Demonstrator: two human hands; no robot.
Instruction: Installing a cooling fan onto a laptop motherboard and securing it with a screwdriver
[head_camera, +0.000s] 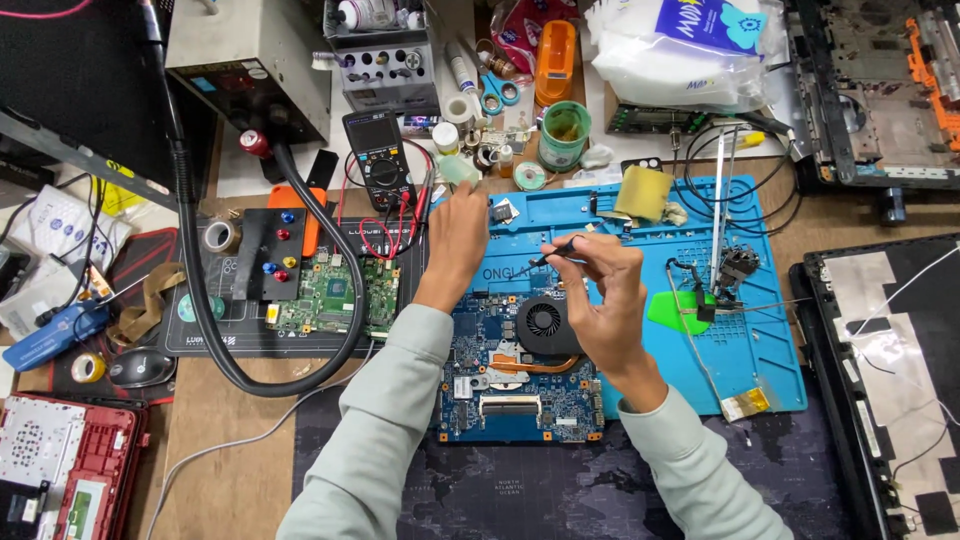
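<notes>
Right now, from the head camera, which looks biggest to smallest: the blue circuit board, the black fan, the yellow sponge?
1. Blue circuit board
2. Black fan
3. Yellow sponge, only slightly smaller than the fan, so that ranking is unsure.

White-and-blue tissue pack (680, 45) at top; dark-screened multimeter (380, 155) left of the blue mat (770, 340).

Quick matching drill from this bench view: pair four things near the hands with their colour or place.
Things:
1. cooling fan
2. multimeter
3. sponge
4. scissors

Descriptions:
A. yellow block at the blue mat's top edge
B. blue handles, at the far side of the bench
C. black and round, on the blue circuit board
D. dark, with red leads, left of the left hand

Pairs: 1-C, 2-D, 3-A, 4-B
</notes>
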